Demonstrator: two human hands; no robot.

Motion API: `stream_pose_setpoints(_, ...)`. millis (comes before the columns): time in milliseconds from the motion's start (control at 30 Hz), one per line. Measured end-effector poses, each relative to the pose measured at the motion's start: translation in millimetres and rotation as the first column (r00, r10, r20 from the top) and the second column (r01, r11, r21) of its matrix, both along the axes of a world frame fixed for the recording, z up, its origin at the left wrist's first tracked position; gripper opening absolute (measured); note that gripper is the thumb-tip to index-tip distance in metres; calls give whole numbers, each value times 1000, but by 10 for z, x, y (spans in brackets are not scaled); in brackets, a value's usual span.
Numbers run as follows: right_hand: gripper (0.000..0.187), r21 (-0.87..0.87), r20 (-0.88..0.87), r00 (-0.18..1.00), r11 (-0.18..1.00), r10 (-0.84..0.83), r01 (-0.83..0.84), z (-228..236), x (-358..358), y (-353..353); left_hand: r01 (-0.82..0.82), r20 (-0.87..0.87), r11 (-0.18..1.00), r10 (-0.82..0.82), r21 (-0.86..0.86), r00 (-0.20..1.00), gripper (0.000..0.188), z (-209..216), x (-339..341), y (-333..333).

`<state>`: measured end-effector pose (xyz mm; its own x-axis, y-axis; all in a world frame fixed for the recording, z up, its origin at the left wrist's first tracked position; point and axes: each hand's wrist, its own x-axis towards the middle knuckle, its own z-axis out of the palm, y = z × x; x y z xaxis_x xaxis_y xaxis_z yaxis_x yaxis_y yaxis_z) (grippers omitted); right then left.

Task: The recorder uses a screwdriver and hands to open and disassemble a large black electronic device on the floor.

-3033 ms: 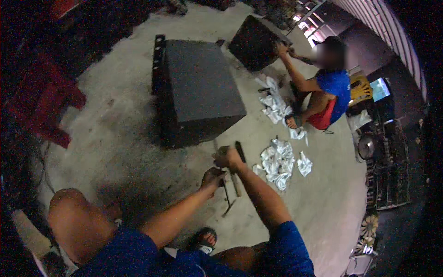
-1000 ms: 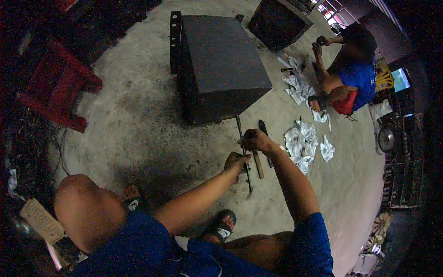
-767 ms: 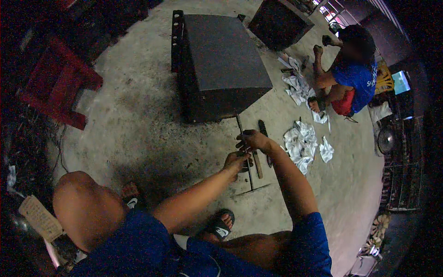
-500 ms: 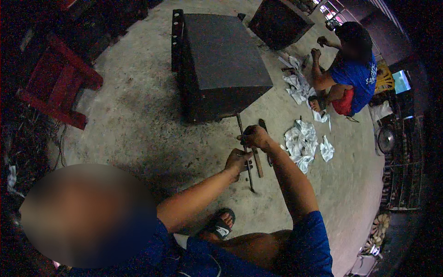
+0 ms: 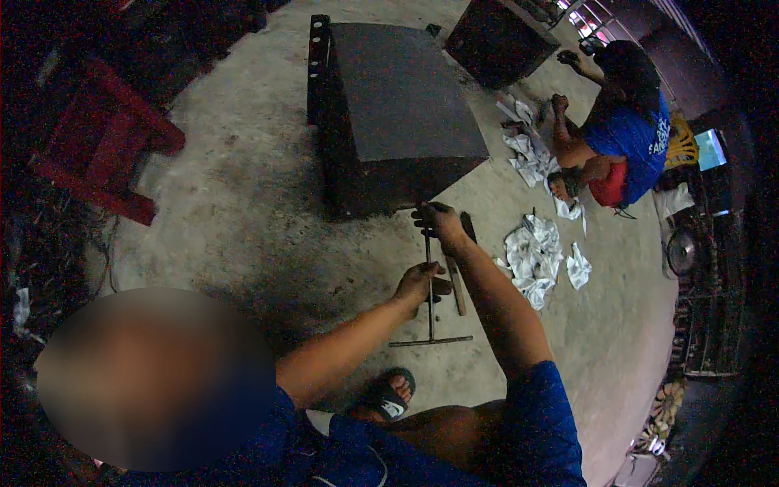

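A long, thin metal T-handle wrench (image 5: 431,325) is held between both my hands, its crossbar at the near end above the floor. My left hand (image 5: 418,286) is closed about the middle of its shaft. Farther along, my right hand (image 5: 441,225) is closed round the far end, close to the lower near edge of a large dark box-shaped metal block (image 5: 414,97). My fingers cover that end of the wrench, so whether it touches the block cannot be seen. Just right of my hands, a thin brownish bar (image 5: 458,294) and a dark long tool (image 5: 468,230) lie on the floor.
Crumpled whitish rags (image 5: 534,252) lie to the right. Beyond them a co-worker in a blue shirt (image 5: 625,134) squats near another dark block (image 5: 497,45). A red stool-like frame (image 5: 105,146) stands at left; a dark rack (image 5: 706,300) lines the right side.
The wrench has turned about its shaft: its crossbar, earlier seen nearly end-on, now lies crosswise. My right hand has moved slightly farther, toward the block's edge.
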<state>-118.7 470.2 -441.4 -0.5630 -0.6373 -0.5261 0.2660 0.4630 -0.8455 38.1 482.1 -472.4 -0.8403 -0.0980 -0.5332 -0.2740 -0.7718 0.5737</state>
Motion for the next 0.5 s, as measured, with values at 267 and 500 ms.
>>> stream_pose_setpoints(267, 26, 44, -24, 996, 995, -84, 85, -45, 26, -24, 82, 54, 987, -75, -136, 996, 37, -395, 125, -33)
stream_pose_setpoints(500, 23, -120, -30, 998, 991, -58, 54, -98, -38, 53, 112, 38, 990, -109, -89, 993, 33, -769, 340, 3)
